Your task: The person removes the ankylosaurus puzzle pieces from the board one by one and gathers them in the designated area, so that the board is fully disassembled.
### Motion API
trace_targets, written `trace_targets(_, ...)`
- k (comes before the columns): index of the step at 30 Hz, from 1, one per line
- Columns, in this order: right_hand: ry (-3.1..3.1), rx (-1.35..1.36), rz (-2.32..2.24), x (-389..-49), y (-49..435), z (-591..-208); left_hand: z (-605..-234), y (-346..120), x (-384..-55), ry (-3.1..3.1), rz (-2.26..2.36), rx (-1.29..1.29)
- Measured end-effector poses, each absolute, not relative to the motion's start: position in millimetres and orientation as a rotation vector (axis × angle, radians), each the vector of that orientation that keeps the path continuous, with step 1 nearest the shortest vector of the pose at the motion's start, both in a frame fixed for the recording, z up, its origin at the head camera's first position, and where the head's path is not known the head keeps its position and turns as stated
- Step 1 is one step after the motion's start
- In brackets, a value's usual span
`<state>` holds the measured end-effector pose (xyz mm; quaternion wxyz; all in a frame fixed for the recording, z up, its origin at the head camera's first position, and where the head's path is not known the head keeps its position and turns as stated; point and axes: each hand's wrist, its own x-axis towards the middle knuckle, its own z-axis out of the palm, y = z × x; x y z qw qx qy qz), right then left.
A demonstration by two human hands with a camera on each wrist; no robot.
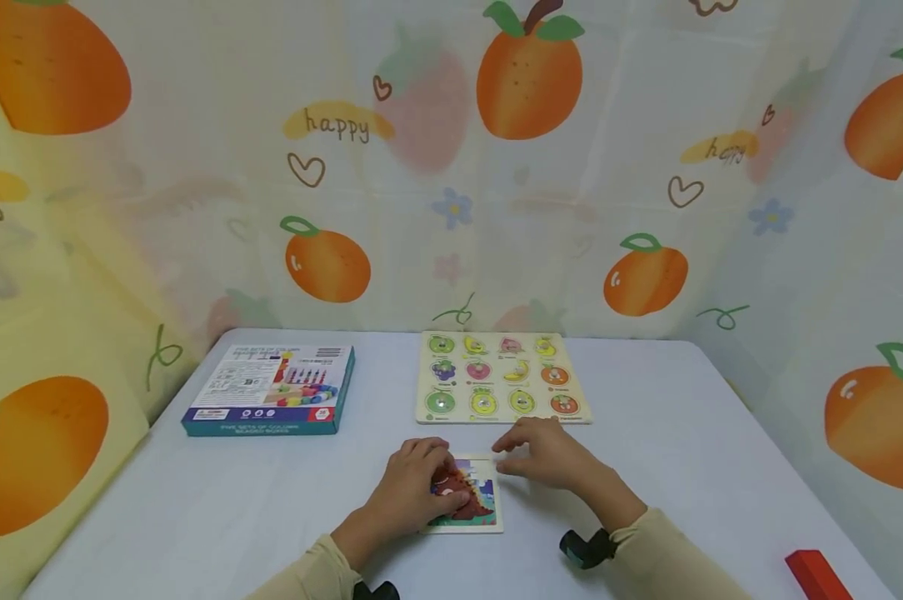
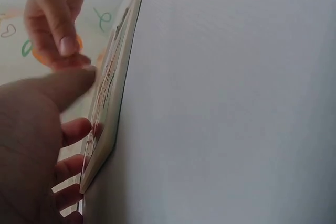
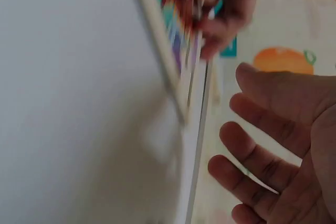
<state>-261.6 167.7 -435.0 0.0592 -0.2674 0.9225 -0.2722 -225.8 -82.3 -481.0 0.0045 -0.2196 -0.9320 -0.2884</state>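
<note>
A small square picture puzzle [image 1: 485, 497] with a brown dinosaur, set in a pale wooden frame, lies flat on the white table. My left hand [image 1: 410, 487] rests over its left side, thumb on the picture and fingers along the upper left. Seen from the left wrist, the fingers [image 2: 68, 166] are spread, touching the puzzle edge [image 2: 118, 98]. My right hand [image 1: 545, 454] hovers just off the puzzle's upper right corner, holding nothing. From the right wrist view, its fingers [image 3: 252, 150] are loosely bent and apart.
Behind the puzzle lies a wooden fruit board [image 1: 504, 379] with several round and fruit-shaped pieces. A flat teal box [image 1: 267, 392] is at the back left. A red block [image 1: 819, 575] lies at the front right. A fruit-printed cloth [image 1: 421, 208] hangs behind the table.
</note>
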Motion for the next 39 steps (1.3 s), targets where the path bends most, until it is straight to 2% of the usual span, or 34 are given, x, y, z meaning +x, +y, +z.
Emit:
trace_targets(9, 2.810, -0.737, -0.768, -257.5, 118.9, -444.2, -482.9, -88.3, -217.8, -2.927, -0.904, -0.576)
trace_targets(32, 3.013, -0.730, -0.486, -257.2, 114.5, -449.0, -480.4, -82.9, -217.5, -2.959, -0.731, -0.456)
trace_targets(39, 2.938, -0.662, -0.641, -260.1, 116.9, -452.2, -478.8, -82.4, -218.3, -2.967, -0.703, -0.471)
